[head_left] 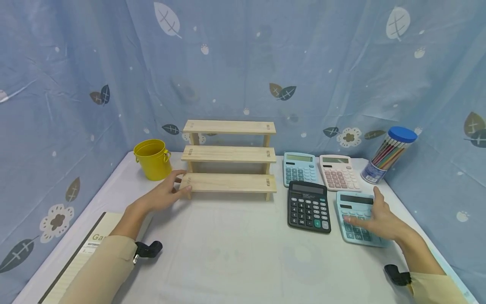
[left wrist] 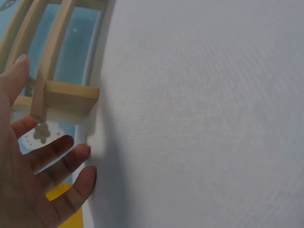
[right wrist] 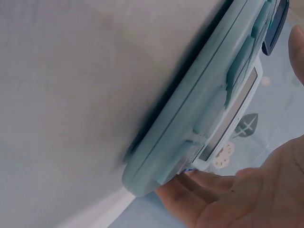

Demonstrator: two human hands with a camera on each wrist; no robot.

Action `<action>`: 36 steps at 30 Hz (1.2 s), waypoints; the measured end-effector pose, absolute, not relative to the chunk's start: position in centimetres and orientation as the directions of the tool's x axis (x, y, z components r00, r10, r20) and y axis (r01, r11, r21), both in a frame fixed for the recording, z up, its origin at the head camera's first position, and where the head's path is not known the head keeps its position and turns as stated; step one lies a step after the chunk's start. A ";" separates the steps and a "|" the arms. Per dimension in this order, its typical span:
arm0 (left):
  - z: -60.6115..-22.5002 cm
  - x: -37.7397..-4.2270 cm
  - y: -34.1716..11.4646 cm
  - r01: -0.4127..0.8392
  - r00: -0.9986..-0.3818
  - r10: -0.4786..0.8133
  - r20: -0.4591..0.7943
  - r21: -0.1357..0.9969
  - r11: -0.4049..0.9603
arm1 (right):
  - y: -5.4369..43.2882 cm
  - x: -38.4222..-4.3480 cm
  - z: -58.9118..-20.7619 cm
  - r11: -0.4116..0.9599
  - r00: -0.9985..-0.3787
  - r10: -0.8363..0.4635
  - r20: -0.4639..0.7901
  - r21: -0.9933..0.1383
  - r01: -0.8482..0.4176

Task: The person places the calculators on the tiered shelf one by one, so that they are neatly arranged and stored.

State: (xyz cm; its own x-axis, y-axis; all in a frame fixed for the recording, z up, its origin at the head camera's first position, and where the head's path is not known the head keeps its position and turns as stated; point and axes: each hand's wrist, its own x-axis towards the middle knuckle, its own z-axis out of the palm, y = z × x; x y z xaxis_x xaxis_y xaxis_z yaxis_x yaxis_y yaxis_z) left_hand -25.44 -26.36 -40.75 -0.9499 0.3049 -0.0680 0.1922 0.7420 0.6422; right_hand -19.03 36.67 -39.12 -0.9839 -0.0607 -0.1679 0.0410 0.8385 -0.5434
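Head view: a left hand (head_left: pixel 164 194) straddles the lower left end of a three-tier wooden stand (head_left: pixel 228 182); a right hand (head_left: pixel 385 220) spans a light-blue calculator (head_left: pixel 355 207) beside a black calculator (head_left: pixel 309 207). Left wrist view: thumb and fingers spread loosely, gripping nothing. Right wrist view: fingers extended at the light-blue calculator's edge, thumb raised clear.

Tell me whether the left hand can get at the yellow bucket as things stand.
Probably yes: the left hand is at the left end of the wooden shelf, the yellow bucket stands just beyond that hand, and nothing shows between the two.
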 end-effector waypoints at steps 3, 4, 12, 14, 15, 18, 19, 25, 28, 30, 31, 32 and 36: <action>-40.9 -25.6 -26.4 0.178 -0.953 0.292 -0.077 0.637 0.750 | 36.4 -18.8 -39.1 0.832 -0.984 -0.056 -0.171 -0.552 0.049; -40.9 -25.6 -26.4 0.174 -0.954 0.290 -0.080 0.637 0.751 | 36.2 -18.8 -39.1 0.832 -0.984 -0.053 -0.172 -0.552 0.052; -40.8 -25.3 -27.0 0.150 -0.964 0.254 -0.078 0.630 0.762 | 34.5 -19.0 -38.9 0.906 -0.978 -0.037 -0.207 -0.420 0.054; -40.8 -25.3 -27.2 0.152 -0.965 0.251 -0.070 0.631 0.761 | 34.1 -18.9 -39.1 0.930 -0.975 -0.031 -0.219 -0.363 0.052; -40.9 -25.3 -27.2 0.157 -0.966 0.252 -0.063 0.631 0.759 | 34.1 -18.9 -39.2 0.938 -0.974 -0.028 -0.223 -0.343 0.052; -41.2 -25.6 -27.0 0.173 -0.963 0.265 -0.049 0.639 0.749 | 34.2 -18.5 -39.3 0.950 -0.973 -0.010 -0.230 -0.305 0.062; -41.2 -25.7 -26.9 0.174 -0.963 0.266 -0.048 0.641 0.747 | 34.3 -18.5 -39.3 0.951 -0.973 -0.005 -0.229 -0.301 0.066; -41.3 -25.5 -26.5 0.161 -0.966 0.255 -0.051 0.653 0.741 | 34.8 -18.9 -39.3 0.955 -0.981 0.001 -0.194 -0.290 0.059; -41.2 -25.4 -26.5 0.158 -0.967 0.250 -0.049 0.653 0.741 | 34.7 -19.0 -39.0 0.954 -0.983 0.003 -0.186 -0.294 0.059; -41.1 -25.4 -26.6 0.149 -0.969 0.240 -0.054 0.650 0.746 | 34.5 -19.1 -39.0 0.948 -0.986 0.001 -0.168 -0.313 0.054; -41.1 -25.4 -26.6 0.141 -0.970 0.235 -0.059 0.649 0.747 | 34.4 -19.0 -38.9 0.944 -0.987 -0.002 -0.159 -0.326 0.051; -41.1 -25.5 -26.7 0.136 -0.970 0.233 -0.065 0.649 0.749 | 34.2 -19.0 -38.8 0.939 -0.989 -0.002 -0.148 -0.340 0.049; -41.0 -25.7 -26.6 0.114 -0.969 0.228 -0.096 0.645 0.756 | 33.9 -18.8 -38.2 0.921 -0.993 0.004 -0.120 -0.387 0.050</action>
State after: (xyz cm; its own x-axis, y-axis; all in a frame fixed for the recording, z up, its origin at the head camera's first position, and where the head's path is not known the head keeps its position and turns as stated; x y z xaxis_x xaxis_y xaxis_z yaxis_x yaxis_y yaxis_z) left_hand -25.66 -26.64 -40.96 -0.9691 0.2276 -0.0955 0.1140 0.7558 0.6448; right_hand -18.84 33.91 -38.25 -0.9927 0.0038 -0.1205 0.0505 0.9206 -0.3871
